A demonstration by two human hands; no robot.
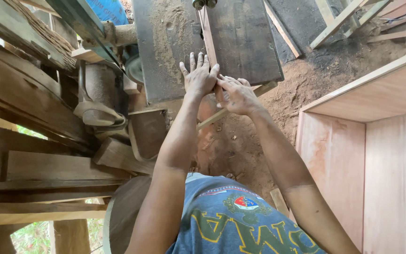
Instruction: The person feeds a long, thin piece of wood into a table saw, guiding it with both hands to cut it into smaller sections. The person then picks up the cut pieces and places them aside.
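fingers of my left hand [198,77] are spread flat, palm down, pressing on the dusty metal saw surface [165,47] just beside a narrow wooden strip [207,40]. my right hand [237,95] sits touching the left, its fingers curled together around the near end of that strip at the surface's front edge; how tightly they close i cannot tell. the strip runs away from me up the middle of the surface toward a metal guide [202,3] at the far end. sawdust lies thick on the left half. a blue sheet [111,9] with pale print shows at the top left, behind rough planks [29,94]. to my right stands a pale plywood cabinet [377,131], well apart from my arm, with bare dirt floor [316,80] between it and the surface. loose slats [339,21] lie on the ground past the surface's right edge.
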